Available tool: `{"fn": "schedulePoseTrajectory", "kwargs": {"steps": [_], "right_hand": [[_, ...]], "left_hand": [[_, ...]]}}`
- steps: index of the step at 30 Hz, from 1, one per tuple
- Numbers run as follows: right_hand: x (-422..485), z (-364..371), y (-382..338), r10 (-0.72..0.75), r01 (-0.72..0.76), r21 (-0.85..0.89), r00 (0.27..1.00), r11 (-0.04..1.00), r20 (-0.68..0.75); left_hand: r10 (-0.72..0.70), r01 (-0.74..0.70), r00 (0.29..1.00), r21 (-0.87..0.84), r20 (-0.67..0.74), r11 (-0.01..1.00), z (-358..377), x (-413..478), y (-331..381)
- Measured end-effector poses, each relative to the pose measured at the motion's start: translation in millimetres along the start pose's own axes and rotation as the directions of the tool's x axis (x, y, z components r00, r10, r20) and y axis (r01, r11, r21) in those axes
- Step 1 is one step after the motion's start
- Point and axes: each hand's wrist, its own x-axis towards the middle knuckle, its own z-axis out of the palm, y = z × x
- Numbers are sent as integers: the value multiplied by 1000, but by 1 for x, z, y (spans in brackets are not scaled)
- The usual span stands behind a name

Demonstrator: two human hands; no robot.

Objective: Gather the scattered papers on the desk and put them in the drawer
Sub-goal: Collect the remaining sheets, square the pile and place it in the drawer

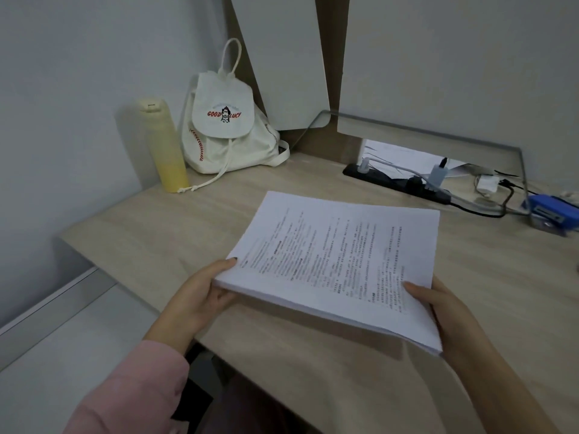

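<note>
the left hand and right hand each clamp an opposite edge of the paper stack, keeping it squared and raised above the desk; no drawer is visible.

The papers form one thick, squared-up stack of white sheets, the top page printed with lines of small dark text too blurred to read. The stack is lifted above the pale wood worktop, tilted so its near edge sits higher, over the middle of the worktop near its front edge. No drawer can be made out in view.
</note>
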Motion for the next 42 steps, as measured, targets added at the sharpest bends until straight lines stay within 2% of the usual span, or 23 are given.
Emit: {"fn": "schedulePoseTrajectory", "kwargs": {"steps": [3,5,7,10,12,16,19,21,23,25,32,36,42], "right_hand": [[-1,20,16,-63,63,37,998,997,-25],[-4,35,26,-84,84,74,996,994,-1],[-10,48,33,-80,74,98,995,992,64],[-19,54,40,-45,34,81,990,996,134],[-20,47,34,-36,28,54,986,998,160],[-17,21,8,-77,75,17,986,997,145],[-16,20,-13,-119,157,-263,981,952,154],[-15,31,-27,-206,254,-369,965,894,164],[-13,43,-38,-329,364,-377,931,852,155],[-13,53,-41,-411,420,-310,907,853,97],[-17,66,-7,-380,354,-258,923,899,-60],[-18,65,-4,-403,371,-249,911,895,-91],[-20,65,-1,-359,323,-277,929,905,-93]], "left_hand": [[82,-85,996,-93,-37,992,12,1,-7],[113,-113,994,-41,4,993,26,3,-15],[143,-143,990,8,-16,990,42,4,-20],[295,-291,949,53,-115,955,56,4,-19],[404,-394,905,91,-134,914,57,0,-13],[592,-577,805,176,-43,797,56,-16,10],[678,-674,733,210,64,709,59,-29,26],[714,-722,688,232,132,652,62,-36,31],[739,-759,648,243,187,604,65,-43,32],[760,-784,618,227,204,577,64,-46,27],[732,-744,662,256,162,617,50,-36,-13],[738,-748,656,268,161,607,49,-32,-17],[671,-686,723,292,165,667,40,-31,-24]]}}
